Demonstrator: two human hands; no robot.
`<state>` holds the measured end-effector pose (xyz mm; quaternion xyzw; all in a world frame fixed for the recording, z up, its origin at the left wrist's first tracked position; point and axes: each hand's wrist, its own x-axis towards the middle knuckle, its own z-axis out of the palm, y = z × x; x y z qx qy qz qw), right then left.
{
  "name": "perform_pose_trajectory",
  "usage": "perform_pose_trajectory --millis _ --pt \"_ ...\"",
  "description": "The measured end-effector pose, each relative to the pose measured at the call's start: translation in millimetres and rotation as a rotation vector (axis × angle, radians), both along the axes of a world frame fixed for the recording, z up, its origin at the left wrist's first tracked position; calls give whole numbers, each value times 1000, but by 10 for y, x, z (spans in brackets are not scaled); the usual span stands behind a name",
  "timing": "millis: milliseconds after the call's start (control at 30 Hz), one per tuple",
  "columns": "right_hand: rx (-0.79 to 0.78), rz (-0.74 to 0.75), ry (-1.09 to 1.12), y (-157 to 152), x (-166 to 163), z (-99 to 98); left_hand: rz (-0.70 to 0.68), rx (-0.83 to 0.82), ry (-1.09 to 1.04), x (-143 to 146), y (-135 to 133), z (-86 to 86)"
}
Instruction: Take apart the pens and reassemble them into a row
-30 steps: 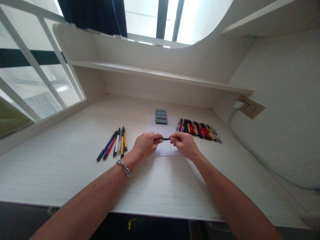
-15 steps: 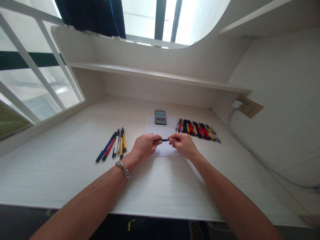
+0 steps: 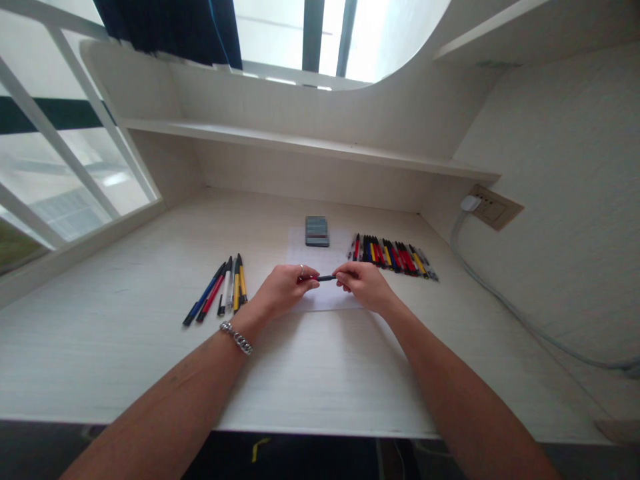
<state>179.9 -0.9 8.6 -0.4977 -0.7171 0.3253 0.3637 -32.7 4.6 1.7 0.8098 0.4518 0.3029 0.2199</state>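
The thumb and fingers of the left hand (image 3: 283, 287) were closed on one end of a dark pen (image 3: 327, 278), a bit of red showing at their grip, and those of the right hand (image 3: 367, 285) pinched its other end. The pen lay crosswise between the two sets of fingertips, nearly level, its middle bare. Both hands were turned inward, knuckles up, the forearms reaching in from the near left and near right; a ring (image 3: 301, 270) and a bracelet (image 3: 237, 338) were on the left. Under the hands was a paper (image 3: 327, 301), with a phone (image 3: 317, 231) at its far end. Loose pens (image 3: 211, 298) lay left on the desk (image 3: 320, 380), and a row of pens (image 3: 395, 255) lay far right, just beyond the right hand.
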Motion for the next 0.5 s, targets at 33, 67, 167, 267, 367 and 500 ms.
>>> perform_pose_trajectory --millis 33,67,167,267,367,500 --pt "3 0 -3 -2 -7 -5 -7 5 9 1 -4 8" --pt "6 -3 -3 -4 -15 -8 -13 10 14 2 -7 14" --pt "21 -16 -8 -13 -39 -6 -16 22 21 2 -14 17" --pt "64 -44 -48 -35 -74 12 16 42 39 3 -17 -3" --pt "109 -85 -103 -68 -114 35 61 52 83 8 -26 -23" --pt "139 -105 -133 -102 -149 52 100 66 116 20 -55 -23"
